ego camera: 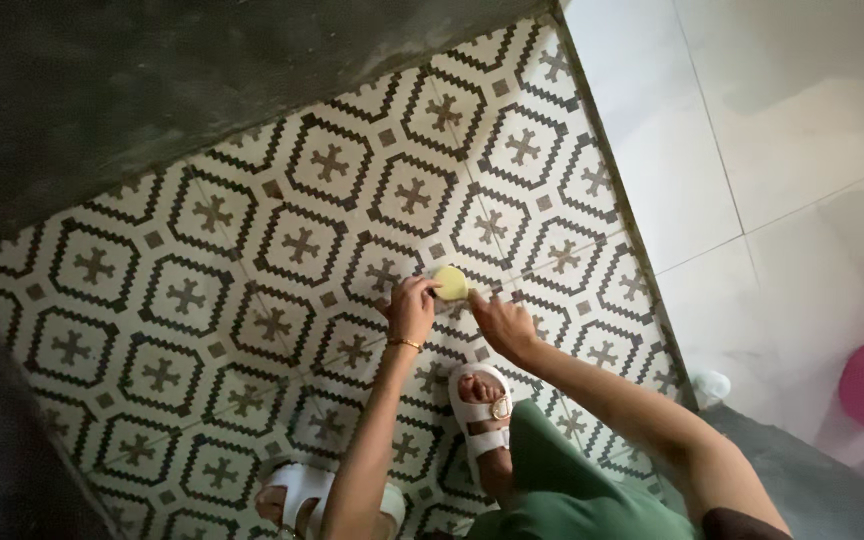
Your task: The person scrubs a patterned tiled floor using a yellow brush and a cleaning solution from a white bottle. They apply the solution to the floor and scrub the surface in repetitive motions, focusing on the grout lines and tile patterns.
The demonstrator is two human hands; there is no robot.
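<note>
left hand (411,310) pinches yellow sponge (450,283) | right hand (500,323) beside | orientation unclear

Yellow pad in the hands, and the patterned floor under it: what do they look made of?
Yellow pad: looks like soft sponge or foam, matte, pale yellow with a darker edge toward the left hand; too small to be sure. The right hand is at its other side. Patterned floor: looks like ceramic or cement tile, flat, low sheen, with a repeating dark cross-and-hexagon print and thin joint lines.
</note>
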